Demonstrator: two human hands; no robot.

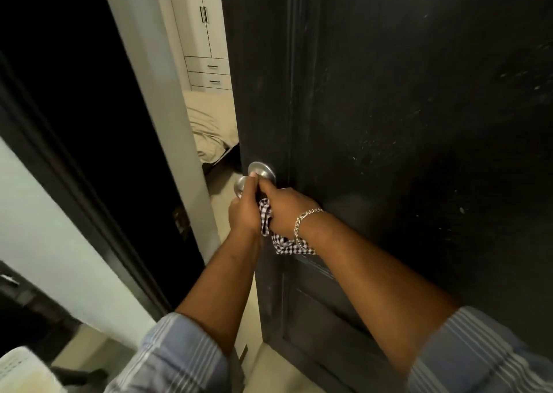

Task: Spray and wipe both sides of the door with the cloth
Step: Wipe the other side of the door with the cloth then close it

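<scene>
Door (389,123), black and standing ajar, fills the right of the view; both hands meet at its silver knobs (261,171); the left hand (244,213) curls round the knob on the door's far side; the right hand (284,210) grips the checked cloth (287,244), pressing it by the near knob; a bed (209,123) shows through the gap.

We cannot see most of the cloth (279,244), bunched between the left hand (244,213) and the right hand (284,210). The fingers cover much of the knob (261,169). The door (419,123) runs past the picture's edges.
</scene>
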